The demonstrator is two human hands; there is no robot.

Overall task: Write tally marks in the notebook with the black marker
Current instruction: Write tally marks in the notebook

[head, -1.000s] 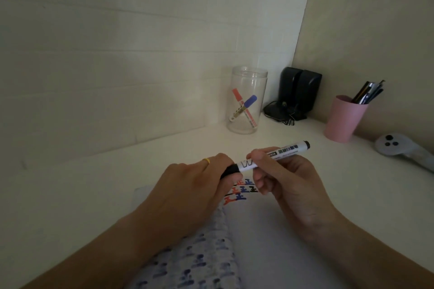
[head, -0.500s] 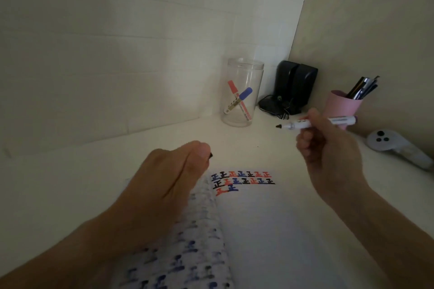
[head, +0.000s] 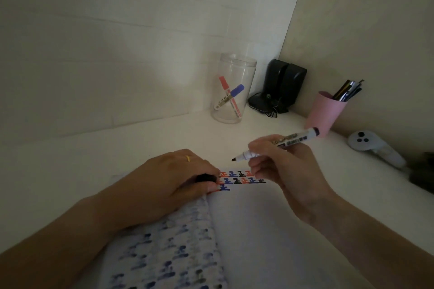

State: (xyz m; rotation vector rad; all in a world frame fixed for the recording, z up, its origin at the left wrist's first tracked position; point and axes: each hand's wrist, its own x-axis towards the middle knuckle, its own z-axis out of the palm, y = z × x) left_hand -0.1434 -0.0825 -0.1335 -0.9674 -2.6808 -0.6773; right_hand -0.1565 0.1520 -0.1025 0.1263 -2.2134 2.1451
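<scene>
The right hand point(head: 284, 171) is gripping the black marker point(head: 277, 145) with thumb and fingers closed around its barrel. The marker is lying almost level, its uncapped tip pointing toward the left hand and hovering just above the far edge of the notebook point(head: 253, 230), not touching the page. The left hand point(head: 164, 185) is resting palm down on the notebook's left page, fingers curled shut around the marker's black cap point(head: 206, 178), which is peeking out between them. A yellow ring point(head: 187, 158) is showing on one of its fingers.

The notebook is lying open on the white worktop point(head: 82, 166), beneath and between both hands. Rows of tally marks point(head: 242, 179) in red, blue and black are sitting along the top of the right page, between the two hands and partly hidden by the fingers of each. Faint blue marks are showing across the left page, under the left forearm.

Beyond the hands, a clear jar point(head: 234, 89) is holding a red marker and a blue one. Past the right hand a pink cup point(head: 325, 112) of pens is standing against the wall.
</scene>
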